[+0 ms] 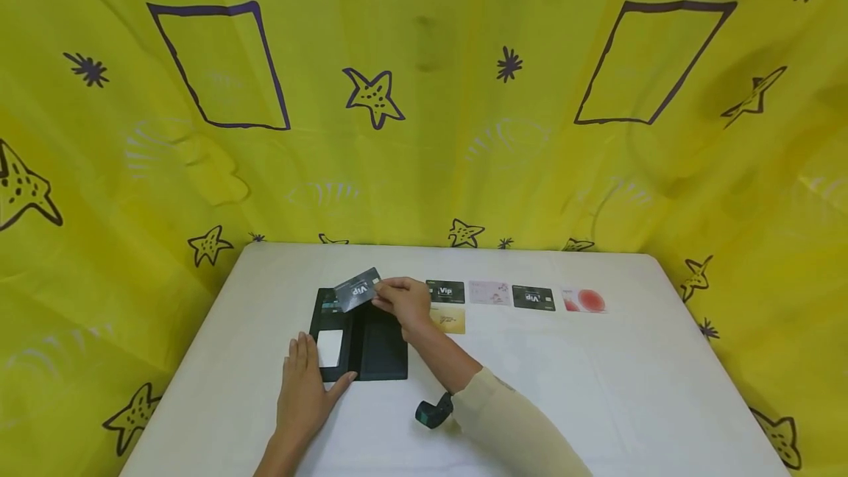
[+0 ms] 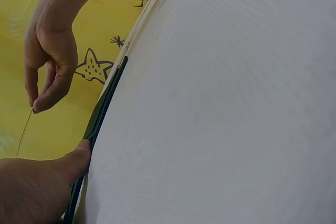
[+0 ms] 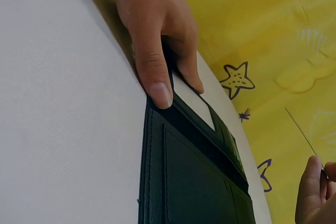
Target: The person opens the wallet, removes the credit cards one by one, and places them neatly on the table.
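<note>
An open black wallet (image 1: pixel 386 344) lies flat on the table, with a white panel (image 1: pixel 330 348) in its left half and a card partly showing in a slot above that. My left hand (image 1: pixel 301 389) rests at the wallet's lower left, straight fingers along its left side and thumb (image 2: pixel 79 156) on the bottom edge. Between thumb and fingers, my right hand (image 1: pixel 405 304) pinches a dark grey Vip card (image 1: pixel 356 290) by its right end. The card is tilted and overlaps the wallet's upper left part in the head view; from the wrist views it appears as a thin line held up off the wallet.
Right of the wallet, a row holds a dark Vip card (image 1: pixel 450 291), a pale pink card (image 1: pixel 489 293), another dark Vip card (image 1: pixel 534 298) and a white card with a red circle (image 1: pixel 586 300). A gold card (image 1: pixel 450 319) lies below the first. Yellow curtain (image 1: pixel 424 168) stands behind.
</note>
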Demonstrator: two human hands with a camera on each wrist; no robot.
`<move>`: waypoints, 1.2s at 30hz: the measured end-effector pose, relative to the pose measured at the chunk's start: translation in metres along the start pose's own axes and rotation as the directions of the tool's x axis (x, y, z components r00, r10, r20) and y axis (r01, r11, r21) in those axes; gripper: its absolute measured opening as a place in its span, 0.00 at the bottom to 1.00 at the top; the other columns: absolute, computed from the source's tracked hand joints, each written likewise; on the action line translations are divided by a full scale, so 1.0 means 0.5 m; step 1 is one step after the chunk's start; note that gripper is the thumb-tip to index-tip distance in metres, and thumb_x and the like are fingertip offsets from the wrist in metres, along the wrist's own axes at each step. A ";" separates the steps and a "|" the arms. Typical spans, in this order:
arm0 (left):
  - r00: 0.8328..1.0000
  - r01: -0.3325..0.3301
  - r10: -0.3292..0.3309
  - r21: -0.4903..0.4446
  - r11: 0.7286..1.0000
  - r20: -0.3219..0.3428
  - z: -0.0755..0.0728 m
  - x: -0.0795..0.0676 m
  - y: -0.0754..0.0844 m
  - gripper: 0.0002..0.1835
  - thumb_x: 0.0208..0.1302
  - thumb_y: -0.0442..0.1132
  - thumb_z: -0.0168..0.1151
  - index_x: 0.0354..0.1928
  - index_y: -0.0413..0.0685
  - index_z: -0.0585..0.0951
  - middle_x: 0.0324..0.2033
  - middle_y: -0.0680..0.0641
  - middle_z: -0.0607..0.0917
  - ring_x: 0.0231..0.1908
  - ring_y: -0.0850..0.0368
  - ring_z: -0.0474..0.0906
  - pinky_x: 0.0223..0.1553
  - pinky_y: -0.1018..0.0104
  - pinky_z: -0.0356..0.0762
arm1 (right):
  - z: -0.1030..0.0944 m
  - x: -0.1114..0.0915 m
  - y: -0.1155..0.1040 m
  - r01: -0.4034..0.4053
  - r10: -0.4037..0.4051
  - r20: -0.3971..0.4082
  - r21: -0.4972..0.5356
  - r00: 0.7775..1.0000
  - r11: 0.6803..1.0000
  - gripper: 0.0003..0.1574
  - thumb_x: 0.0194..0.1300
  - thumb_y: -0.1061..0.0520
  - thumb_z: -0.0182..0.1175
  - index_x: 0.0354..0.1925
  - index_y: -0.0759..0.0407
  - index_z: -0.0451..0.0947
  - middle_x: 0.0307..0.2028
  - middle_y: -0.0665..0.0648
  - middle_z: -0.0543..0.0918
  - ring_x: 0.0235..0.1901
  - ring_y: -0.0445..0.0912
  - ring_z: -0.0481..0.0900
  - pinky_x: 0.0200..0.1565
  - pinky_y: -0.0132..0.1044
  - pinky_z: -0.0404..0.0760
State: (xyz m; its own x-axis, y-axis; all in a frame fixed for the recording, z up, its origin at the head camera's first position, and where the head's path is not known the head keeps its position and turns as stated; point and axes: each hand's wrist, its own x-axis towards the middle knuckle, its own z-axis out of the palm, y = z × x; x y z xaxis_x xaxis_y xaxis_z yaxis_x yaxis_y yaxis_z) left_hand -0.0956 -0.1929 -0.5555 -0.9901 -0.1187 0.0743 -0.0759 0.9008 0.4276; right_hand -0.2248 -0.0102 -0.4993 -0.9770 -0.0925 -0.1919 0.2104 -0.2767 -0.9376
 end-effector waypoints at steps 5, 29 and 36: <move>1.000 -0.003 0.003 0.000 1.000 0.001 0.000 0.000 -0.001 0.59 0.63 0.55 0.75 0.75 0.17 0.54 0.77 0.21 0.53 0.77 0.24 0.47 0.75 0.32 0.49 | -0.015 -0.009 -0.001 -0.017 0.017 -0.001 0.009 1.000 1.000 0.12 0.70 0.66 0.69 0.48 0.74 0.82 0.41 0.64 0.86 0.34 0.46 0.90 0.43 0.39 0.89; 1.000 -0.004 0.004 -0.008 1.000 0.010 -0.004 0.003 0.001 0.59 0.64 0.56 0.74 0.75 0.16 0.54 0.77 0.21 0.52 0.77 0.24 0.46 0.75 0.33 0.47 | -0.121 -0.063 -0.023 -0.012 0.012 -0.043 0.009 0.999 1.000 0.11 0.69 0.70 0.67 0.45 0.80 0.81 0.39 0.63 0.85 0.31 0.46 0.89 0.43 0.40 0.89; 1.000 0.010 -0.010 -0.004 1.000 0.019 -0.005 0.000 0.003 0.59 0.64 0.55 0.74 0.75 0.16 0.53 0.77 0.21 0.52 0.78 0.25 0.46 0.76 0.33 0.47 | -0.147 -0.075 -0.028 -0.003 0.005 -0.058 0.026 0.998 1.000 0.06 0.68 0.73 0.65 0.43 0.79 0.80 0.36 0.64 0.87 0.29 0.46 0.89 0.42 0.42 0.90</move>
State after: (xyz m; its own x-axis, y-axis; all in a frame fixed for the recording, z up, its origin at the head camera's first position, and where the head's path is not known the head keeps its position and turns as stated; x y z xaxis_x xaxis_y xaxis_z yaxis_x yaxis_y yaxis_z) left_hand -0.0955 -0.1924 -0.5527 -0.9914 -0.1197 0.0527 -0.0854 0.8980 0.4316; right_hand -0.1934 0.0673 -0.5001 -0.9763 -0.0385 -0.2129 0.2145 -0.3013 -0.9291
